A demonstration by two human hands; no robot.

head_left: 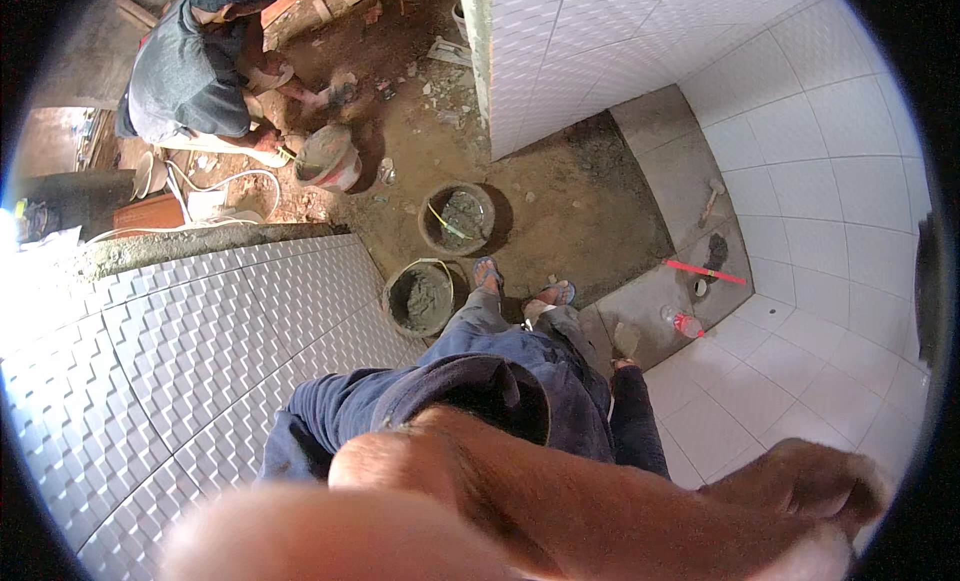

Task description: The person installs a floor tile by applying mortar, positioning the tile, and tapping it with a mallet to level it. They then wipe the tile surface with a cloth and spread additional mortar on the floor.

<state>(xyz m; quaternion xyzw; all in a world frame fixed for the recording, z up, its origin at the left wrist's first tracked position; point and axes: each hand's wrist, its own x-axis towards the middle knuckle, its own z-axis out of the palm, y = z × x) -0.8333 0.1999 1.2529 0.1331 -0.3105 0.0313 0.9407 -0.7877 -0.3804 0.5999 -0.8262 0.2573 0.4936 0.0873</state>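
Note:
Across the bottom of the head view lies a bare forearm, very near and blurred, that seems to be my left arm. It ends in my left hand (825, 496) at the lower right, whose fingers look bent but are cut off and unclear. My right arm hangs down in a dark sleeve. Only a bit of my right hand (626, 363) shows past the cuff, beside a small tan block (627, 338) on the grey floor tiles. Ahead of my sandalled feet stand two round buckets of wet grey mortar, a nearer one (422, 299) and a farther one (457, 218).
Right of me, a clear bottle with a red label (686, 324), a red bar (706, 272) and a mallet (713, 199) lie on grey tiles (655, 131). White-tiled walls (200, 351) enclose both sides. At the far left a person (195, 81) crouches by another bucket (328, 159).

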